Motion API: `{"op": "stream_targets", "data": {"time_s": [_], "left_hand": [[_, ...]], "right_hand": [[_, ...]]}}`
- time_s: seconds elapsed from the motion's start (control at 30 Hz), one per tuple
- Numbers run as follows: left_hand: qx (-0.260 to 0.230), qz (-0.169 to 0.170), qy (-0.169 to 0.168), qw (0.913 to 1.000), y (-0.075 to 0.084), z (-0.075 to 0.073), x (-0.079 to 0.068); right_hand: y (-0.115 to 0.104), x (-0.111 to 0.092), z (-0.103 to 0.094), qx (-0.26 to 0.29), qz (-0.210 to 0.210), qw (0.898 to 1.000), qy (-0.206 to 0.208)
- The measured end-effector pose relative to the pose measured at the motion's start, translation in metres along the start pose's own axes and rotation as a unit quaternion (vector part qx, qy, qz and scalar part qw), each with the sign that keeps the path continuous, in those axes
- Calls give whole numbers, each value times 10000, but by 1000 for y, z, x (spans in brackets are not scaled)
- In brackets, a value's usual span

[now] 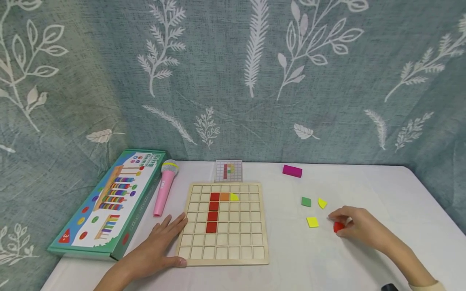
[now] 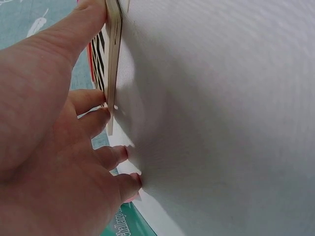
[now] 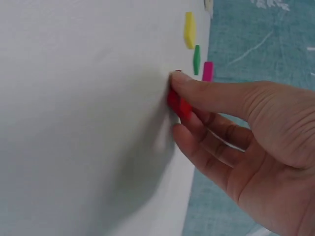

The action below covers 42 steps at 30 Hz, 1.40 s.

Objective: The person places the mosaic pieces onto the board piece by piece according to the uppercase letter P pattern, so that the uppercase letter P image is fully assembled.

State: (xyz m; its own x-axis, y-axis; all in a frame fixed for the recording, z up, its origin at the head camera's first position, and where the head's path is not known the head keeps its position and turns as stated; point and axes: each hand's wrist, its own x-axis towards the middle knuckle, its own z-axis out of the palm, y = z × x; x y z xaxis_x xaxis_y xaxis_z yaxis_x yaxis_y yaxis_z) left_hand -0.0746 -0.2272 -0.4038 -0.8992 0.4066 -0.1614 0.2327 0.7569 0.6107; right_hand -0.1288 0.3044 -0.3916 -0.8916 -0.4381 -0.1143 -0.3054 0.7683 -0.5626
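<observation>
A wooden grid board (image 1: pixel 247 239) lies flat on the table. In it sit a column of several red tiles (image 1: pixel 212 216), an orange tile (image 1: pixel 225 197) and a yellow quarter-round tile (image 1: pixel 234 197). My left hand (image 1: pixel 154 248) rests at the board's left edge, fingers spread, thumb and fingertips touching the frame (image 2: pixel 114 73). On the right, my right hand (image 1: pixel 362 228) pinches a red tile (image 1: pixel 338 227) between thumb and fingers, low over the table. Its exact shape is partly hidden. Nearby lie a yellow square tile (image 1: pixel 312 222), a green tile (image 1: pixel 306 201) and another yellow quarter-round tile (image 1: pixel 322 203).
A printed pattern card (image 1: pixel 228 171) lies against the board's far edge. Farther right is a magenta block (image 1: pixel 292 171). To the left are a pink toy microphone (image 1: pixel 165 190) and a green game box (image 1: pixel 109 202). A patterned curtain (image 1: pixel 233 81) hangs behind the table.
</observation>
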Motion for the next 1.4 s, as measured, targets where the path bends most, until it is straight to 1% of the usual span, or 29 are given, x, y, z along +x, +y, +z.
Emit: {"op": "stream_targets", "data": {"time_s": [0.1,0.27,0.37,0.47,0.6,0.67,0.9,1.13,1.4], "left_hand": [[25,16,-11,10000,1,0,1],[88,57,-21,9999,3,-1,1],[105,59,-22,9999,3,-2,1],[131,74,-2,9999,3,-2,0],[134,90,32,9999,2,-2,-1],[92,60,19,9999,2,-2,-1],[6,103,-51,9999,1,-1,0],[115,78,-36,9999,1,0,1],[64,57,-42,10000,3,-1,0]], "right_hand": [[-5,3,-3,-96,-116,9998,-97],[-19,10,-8,21,-236,9991,-348],[-33,22,-7,8,-392,9988,-306],[-50,37,-2,-8,-736,9972,-150],[-72,56,8,116,-1125,9935,-109],[-82,64,16,227,-1215,9922,-139],[-107,87,38,473,-1677,9844,-230],[-135,107,60,820,-1866,9776,-515],[-169,123,83,892,-2077,9709,-789]]}}
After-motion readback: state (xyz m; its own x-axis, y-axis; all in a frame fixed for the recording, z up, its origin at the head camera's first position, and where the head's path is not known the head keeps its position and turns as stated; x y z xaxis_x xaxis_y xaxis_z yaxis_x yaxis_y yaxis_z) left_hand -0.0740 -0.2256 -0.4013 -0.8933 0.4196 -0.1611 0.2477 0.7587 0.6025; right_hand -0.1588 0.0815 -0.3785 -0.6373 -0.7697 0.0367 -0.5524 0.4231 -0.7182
